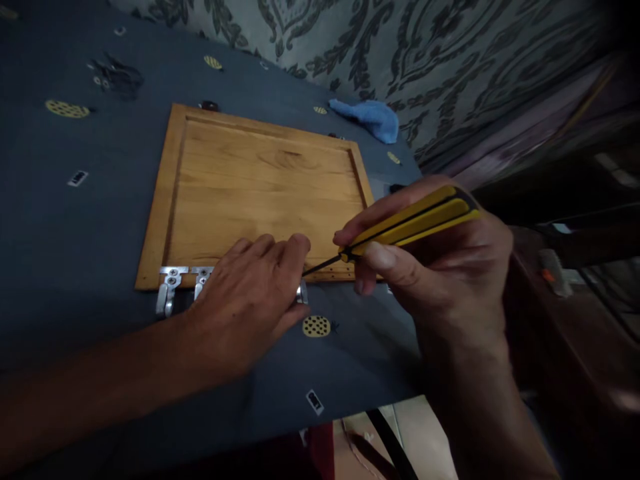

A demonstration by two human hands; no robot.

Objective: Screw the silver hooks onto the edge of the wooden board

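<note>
My right hand (440, 267) is closed round the yellow and black handle of a screwdriver (413, 220). The screwdriver's thin shaft slants down and left, its tip beside my left fingers, where the contact point is hidden. Beneath lies a framed wooden board (265, 180). My left hand (250, 293) rests over the board's near edge, fingers curled, with thumb and forefinger about a metal hook (302, 292) that is mostly covered. To its left, two more silver hooks show on that edge: one metal hook (170, 287) with two screws, the other partly behind my hand.
The board lies on a dark blue patterned cloth (90, 227). A blue rag (373, 120) sits by the patterned wall at the back. Small dark items (115, 77), blurred, lie at the far left. The table's near edge (360, 410) drops to the floor.
</note>
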